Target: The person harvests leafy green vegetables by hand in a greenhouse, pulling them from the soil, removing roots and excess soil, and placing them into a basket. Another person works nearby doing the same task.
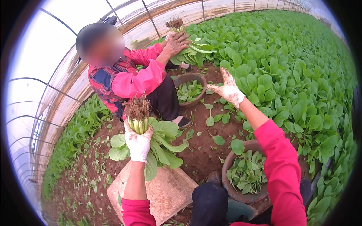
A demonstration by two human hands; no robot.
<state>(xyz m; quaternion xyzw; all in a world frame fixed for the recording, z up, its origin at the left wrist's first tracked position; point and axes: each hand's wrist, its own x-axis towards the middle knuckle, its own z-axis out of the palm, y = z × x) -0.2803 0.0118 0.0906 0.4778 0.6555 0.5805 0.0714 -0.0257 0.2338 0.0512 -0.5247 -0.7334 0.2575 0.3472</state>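
Observation:
My left hand point(138, 142), in a soiled white glove, grips a bunch of leafy greens point(167, 144) by the pale stems, with the muddy roots pointing up and the leaves hanging below. Beneath it lies a pale, dirt-stained board point(169, 192) on the soil. My right hand point(227, 89), gloved too, is raised over the soil beside the growing greens with fingers spread and holds nothing. A round basin point(226, 175) by my right knee contains loose leaves point(247, 172).
A co-worker point(135, 79) squats at the upper left, holding another rooted bunch point(186, 53) near a second basin point(203, 90). Dense greens point(268, 56) grow along the right. Fallen leaves dot the brown soil point(198, 149). Hoops and plastic sheeting point(65, 76) curve along the left.

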